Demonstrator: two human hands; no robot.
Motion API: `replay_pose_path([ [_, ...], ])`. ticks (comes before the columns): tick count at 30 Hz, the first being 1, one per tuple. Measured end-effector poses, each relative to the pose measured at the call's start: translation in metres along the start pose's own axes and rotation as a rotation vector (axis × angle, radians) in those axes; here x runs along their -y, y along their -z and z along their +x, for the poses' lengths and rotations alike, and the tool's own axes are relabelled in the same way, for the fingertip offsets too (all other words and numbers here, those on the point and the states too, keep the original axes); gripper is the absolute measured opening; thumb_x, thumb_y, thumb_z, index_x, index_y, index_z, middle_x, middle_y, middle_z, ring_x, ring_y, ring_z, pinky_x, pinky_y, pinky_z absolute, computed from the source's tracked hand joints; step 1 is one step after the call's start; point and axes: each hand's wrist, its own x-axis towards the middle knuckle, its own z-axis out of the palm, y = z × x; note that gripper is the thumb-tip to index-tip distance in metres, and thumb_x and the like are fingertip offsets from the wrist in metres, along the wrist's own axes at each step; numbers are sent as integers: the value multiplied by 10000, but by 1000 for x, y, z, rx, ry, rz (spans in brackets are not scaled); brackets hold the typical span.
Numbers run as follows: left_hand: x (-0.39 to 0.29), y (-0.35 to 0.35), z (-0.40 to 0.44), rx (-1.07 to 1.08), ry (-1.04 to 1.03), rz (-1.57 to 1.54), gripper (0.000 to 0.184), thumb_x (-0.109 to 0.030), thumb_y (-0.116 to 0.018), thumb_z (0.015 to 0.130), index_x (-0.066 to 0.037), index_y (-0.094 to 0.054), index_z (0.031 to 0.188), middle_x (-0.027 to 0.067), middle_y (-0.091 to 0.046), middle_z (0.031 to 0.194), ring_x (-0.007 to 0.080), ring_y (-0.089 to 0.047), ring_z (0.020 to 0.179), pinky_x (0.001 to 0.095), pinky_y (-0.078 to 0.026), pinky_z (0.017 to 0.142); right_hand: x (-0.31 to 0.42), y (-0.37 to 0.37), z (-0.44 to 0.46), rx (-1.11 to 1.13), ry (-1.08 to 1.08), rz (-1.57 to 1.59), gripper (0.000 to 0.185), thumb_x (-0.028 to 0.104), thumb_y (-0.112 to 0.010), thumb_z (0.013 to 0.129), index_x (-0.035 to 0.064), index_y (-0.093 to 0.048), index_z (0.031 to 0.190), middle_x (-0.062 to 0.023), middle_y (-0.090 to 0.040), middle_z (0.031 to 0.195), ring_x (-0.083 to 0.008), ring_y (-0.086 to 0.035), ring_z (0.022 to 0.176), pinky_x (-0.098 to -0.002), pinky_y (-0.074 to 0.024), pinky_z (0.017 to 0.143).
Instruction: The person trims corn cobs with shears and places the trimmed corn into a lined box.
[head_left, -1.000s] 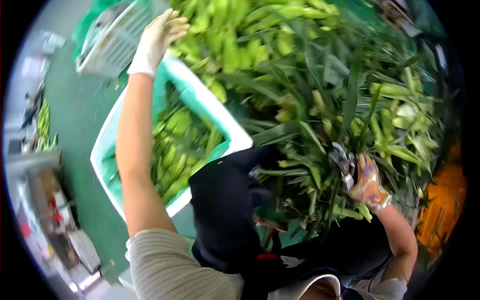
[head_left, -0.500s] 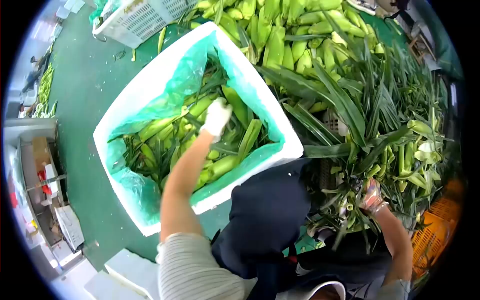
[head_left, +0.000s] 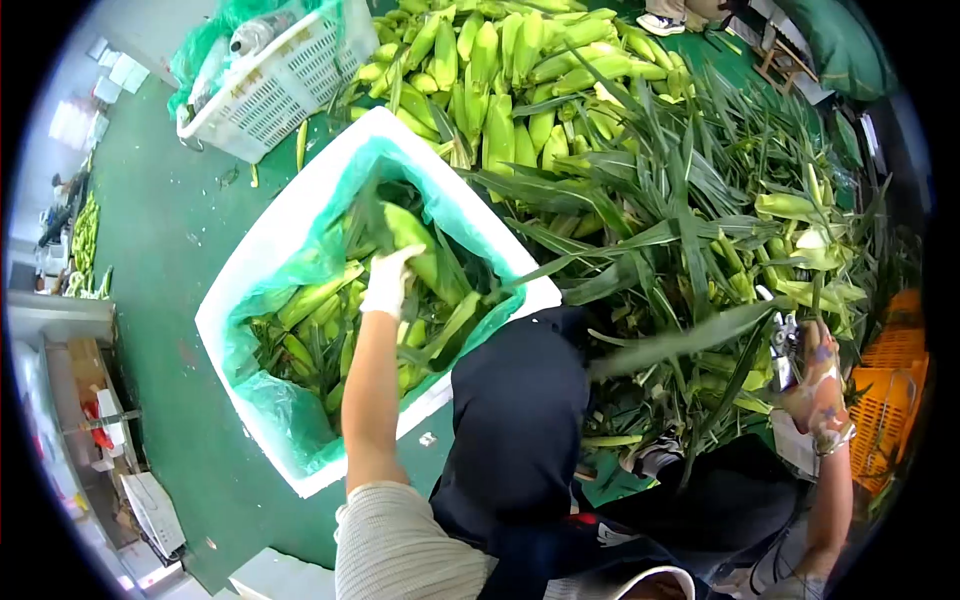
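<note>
My left hand (head_left: 388, 280), in a white glove, is inside a white foam box (head_left: 255, 225) lined with green plastic (head_left: 285, 405). Its fingers are closed on an ear of corn (head_left: 412, 238) in green husk, with long leaves beside it. More husked ears and leaves lie below in the box. At the right, my right hand (head_left: 815, 385) wears a patterned glove and grips metal pruning shears (head_left: 783, 345). The shears are beside a heap of cut leaves and stalks (head_left: 690, 250). A long blurred leaf (head_left: 690, 342) is to their left.
Behind the box lies a pile of green corn (head_left: 500, 90). A white basket (head_left: 270, 105) with plastic and a bottle is at the upper left. Orange crates (head_left: 888, 400) stand at the right edge. A person's shoe (head_left: 660, 24) shows at the top, near a small wooden stool (head_left: 778, 70).
My left hand reached from above the corn pile down into the box and now holds an ear raised there. My right hand has moved right, and the shears show again. The view has shifted.
</note>
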Motion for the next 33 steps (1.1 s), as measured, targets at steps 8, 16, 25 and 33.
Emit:
replay_pose_path([
  [8, -133, 6, -101, 21, -726, -165, 569, 33, -652, 750, 4, -404, 1262, 112, -520, 1190, 215, -541, 1045, 323, -449, 907, -21, -17, -43, -211, -54, 208, 858, 154, -812, 510, -14, -382, 1233, -207, -486, 1125, -389, -489, 1032, -428, -431, 898],
  [16, -211, -199, -187, 26, -1514, 837, 596, -112, -760, 646, -71, -495, 1178, 159, -592, 1019, 289, -603, 895, 346, -493, 774, 25, 2, -9, -152, -73, 541, 840, 315, -806, 581, -2, -374, 1228, -223, -547, 1054, -393, -547, 989, -442, -450, 884],
  [25, -98, -354, -281, 482, -1878, 1123, 548, -32, -700, 590, -39, -528, 1110, 146, -575, 932, 313, -574, 852, 382, -472, 698, -26, -17, 8, 96, -178, 1207, 795, 474, -765, 633, -54, -442, 1133, -199, -583, 1001, -269, -574, 927, -352, -459, 816],
  [33, -60, -364, -306, 453, -1868, 1558, 536, -24, -668, 591, -76, -494, 1095, 102, -518, 874, 278, -543, 824, 374, -447, 657, -54, -69, 17, 133, 222, 1562, 446, 283, -671, 770, 21, -588, 1121, -69, -623, 872, -141, -559, 822, -285, -451, 737],
])
